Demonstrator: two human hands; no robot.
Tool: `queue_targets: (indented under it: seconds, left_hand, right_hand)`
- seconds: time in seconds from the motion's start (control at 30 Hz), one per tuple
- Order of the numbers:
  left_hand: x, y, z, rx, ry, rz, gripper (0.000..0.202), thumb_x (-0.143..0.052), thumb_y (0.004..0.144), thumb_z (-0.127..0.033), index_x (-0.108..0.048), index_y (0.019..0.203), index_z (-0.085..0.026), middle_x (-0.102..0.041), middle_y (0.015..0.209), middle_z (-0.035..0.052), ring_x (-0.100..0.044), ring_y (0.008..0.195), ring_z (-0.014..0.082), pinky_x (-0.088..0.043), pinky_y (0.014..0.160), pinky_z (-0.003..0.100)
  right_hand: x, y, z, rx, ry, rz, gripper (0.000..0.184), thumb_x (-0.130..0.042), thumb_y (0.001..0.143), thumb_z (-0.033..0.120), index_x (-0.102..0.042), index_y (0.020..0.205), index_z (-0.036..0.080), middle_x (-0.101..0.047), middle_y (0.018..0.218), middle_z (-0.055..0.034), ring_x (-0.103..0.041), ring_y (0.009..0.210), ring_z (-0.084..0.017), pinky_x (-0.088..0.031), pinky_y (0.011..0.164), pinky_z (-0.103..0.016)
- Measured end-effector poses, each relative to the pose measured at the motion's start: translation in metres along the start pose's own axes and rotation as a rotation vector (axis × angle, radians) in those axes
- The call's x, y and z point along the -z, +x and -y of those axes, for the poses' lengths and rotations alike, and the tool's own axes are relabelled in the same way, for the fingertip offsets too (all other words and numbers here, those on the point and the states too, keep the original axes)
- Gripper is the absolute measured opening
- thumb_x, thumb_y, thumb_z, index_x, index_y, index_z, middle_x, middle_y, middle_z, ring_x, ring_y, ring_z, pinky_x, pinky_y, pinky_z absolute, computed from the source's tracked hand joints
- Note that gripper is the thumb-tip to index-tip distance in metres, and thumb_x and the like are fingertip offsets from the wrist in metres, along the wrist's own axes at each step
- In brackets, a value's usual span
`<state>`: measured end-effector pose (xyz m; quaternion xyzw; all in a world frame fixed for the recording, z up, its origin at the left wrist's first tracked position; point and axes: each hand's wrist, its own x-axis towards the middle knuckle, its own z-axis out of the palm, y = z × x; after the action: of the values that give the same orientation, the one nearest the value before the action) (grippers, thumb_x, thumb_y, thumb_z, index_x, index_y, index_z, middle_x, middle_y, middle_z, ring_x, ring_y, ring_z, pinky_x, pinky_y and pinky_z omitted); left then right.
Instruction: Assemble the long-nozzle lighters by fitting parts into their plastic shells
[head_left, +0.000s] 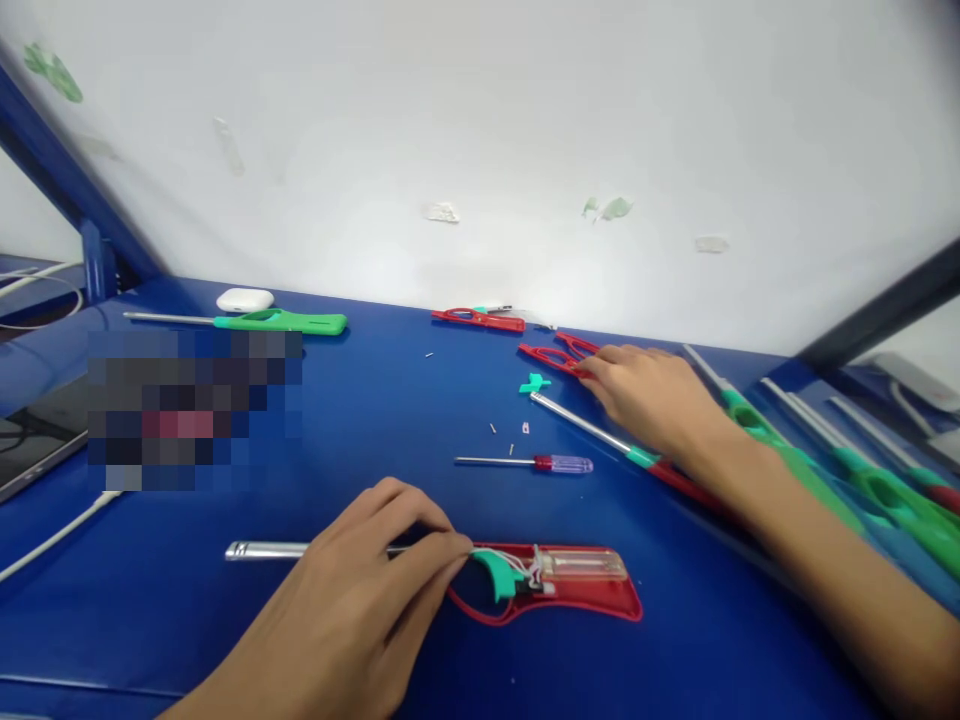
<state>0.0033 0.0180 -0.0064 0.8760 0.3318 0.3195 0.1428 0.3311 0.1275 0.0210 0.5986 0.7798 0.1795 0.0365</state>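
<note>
Opened lighter (596, 594): nearer the wearer than the screwdriver (559, 464), its white wires (501, 554) and green trigger (502, 581) exposed.
Left hand (371, 590): fingers and thumb pinched together on the opened lighter beside the trigger; light, steady pressure would best keep the wires seated.
Right hand (649, 395): beyond the screwdriver and to its right, fingers curled down at a red shell (534, 351); whether they grip it cannot be told. Care around the small metal bits (493, 428) just behind the screwdriver seems wise.
Worktop (360, 430): glossy blue, spreading all around the screwdriver.
Wall (487, 120): white, patchy with peeled marks, well behind the screwdriver.
</note>
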Motion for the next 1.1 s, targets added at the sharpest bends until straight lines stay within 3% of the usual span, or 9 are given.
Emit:
queue_targets:
  seconds: [0.17,0.3,0.43,0.6,0.73,0.8,0.9,1.0,1.1]
  left_hand:
    - [-0.002,-0.002,-0.002,0.018,0.058,-0.001,0.026,-0.052,0.109,-0.009,-0.070,0.118,-0.026,-0.070,0.104,0.0006,-0.063,0.094,0.0170,-0.059,0.084,0.026]
    - [-0.002,0.000,-0.002,0.006,0.058,0.005,0.027,-0.051,0.109,-0.009,-0.070,0.117,-0.027,-0.071,0.104,-0.0002,-0.065,0.094,0.0159,-0.059,0.083,0.024]
    - [0.000,0.001,0.002,-0.050,0.080,-0.020,0.029,-0.050,0.110,-0.011,-0.072,0.118,-0.027,-0.071,0.105,0.0003,-0.067,0.092,0.0140,-0.060,0.082,0.022]
    - [-0.002,0.000,0.004,-0.051,0.054,-0.049,0.030,-0.050,0.109,-0.010,-0.072,0.121,-0.027,-0.068,0.104,0.0008,-0.067,0.089,0.0115,-0.059,0.076,0.018]
    - [-0.003,-0.005,0.000,-0.087,0.114,-0.056,0.039,-0.048,0.102,0.000,-0.071,0.121,-0.025,-0.068,0.106,0.0030,-0.064,0.091,0.0151,-0.060,0.080,0.025]
    - [-0.004,-0.007,-0.003,-0.084,0.142,-0.073,0.043,-0.046,0.099,0.003,-0.069,0.124,-0.024,-0.068,0.110,0.0043,-0.063,0.097,0.0173,-0.060,0.084,0.029]
    - [-0.005,-0.005,-0.003,-0.092,0.138,-0.109,0.025,-0.052,0.108,-0.011,-0.068,0.122,-0.024,-0.069,0.108,0.0042,-0.064,0.097,0.0187,-0.059,0.088,0.033]
    - [-0.004,-0.002,0.000,-0.142,0.145,-0.109,0.019,-0.052,0.115,-0.027,-0.071,0.116,-0.024,-0.072,0.102,0.0026,-0.065,0.091,0.0171,-0.059,0.086,0.030]
    - [-0.002,-0.001,0.001,-0.133,0.158,-0.103,0.023,-0.052,0.116,-0.028,-0.073,0.110,-0.023,-0.072,0.098,0.0014,-0.064,0.087,0.0153,-0.059,0.081,0.026]
  right_hand:
    - [0.002,-0.002,0.002,-0.021,-0.006,-0.023,0.023,-0.056,0.111,0.023,-0.076,0.113,0.013,-0.079,0.104,-0.0119,-0.075,0.083,-0.023,-0.053,0.074,-0.036]
    - [0.010,-0.006,0.001,-0.083,0.039,-0.096,0.030,-0.050,0.111,0.030,-0.076,0.119,0.016,-0.082,0.106,-0.0150,-0.074,0.079,-0.028,-0.041,0.065,-0.036]
    - [0.016,-0.013,-0.001,-0.123,0.126,-0.173,0.032,-0.049,0.111,0.036,-0.075,0.120,0.019,-0.083,0.106,-0.0132,-0.075,0.080,-0.030,-0.037,0.062,-0.036]
    - [0.020,-0.016,0.000,-0.124,0.295,-0.268,0.028,-0.053,0.109,0.036,-0.076,0.116,0.022,-0.084,0.099,-0.0090,-0.076,0.079,-0.029,-0.045,0.064,-0.037]
    - [0.037,-0.029,0.008,-0.103,0.450,-0.353,0.034,-0.044,0.112,0.035,-0.071,0.132,0.025,-0.084,0.099,-0.0047,-0.077,0.078,-0.024,-0.053,0.070,-0.036]
    - [0.050,-0.042,0.016,-0.104,0.567,-0.403,0.038,-0.040,0.114,0.038,-0.070,0.134,0.027,-0.083,0.108,-0.0053,-0.078,0.087,-0.024,-0.057,0.077,-0.037]
    - [0.063,-0.066,0.033,-0.169,0.749,-0.369,0.039,-0.041,0.115,0.047,-0.071,0.134,0.031,-0.081,0.126,-0.0039,-0.078,0.109,-0.025,-0.061,0.091,-0.038]
    - [0.061,-0.091,0.048,-0.252,0.751,-0.288,0.039,-0.053,0.110,0.060,-0.072,0.131,0.034,-0.082,0.123,-0.0009,-0.081,0.102,-0.024,-0.066,0.081,-0.034]
    - [0.046,-0.116,0.061,-0.160,0.608,-0.314,0.042,-0.059,0.106,0.065,-0.072,0.131,0.034,-0.084,0.115,-0.0014,-0.083,0.096,-0.026,-0.070,0.077,-0.036]
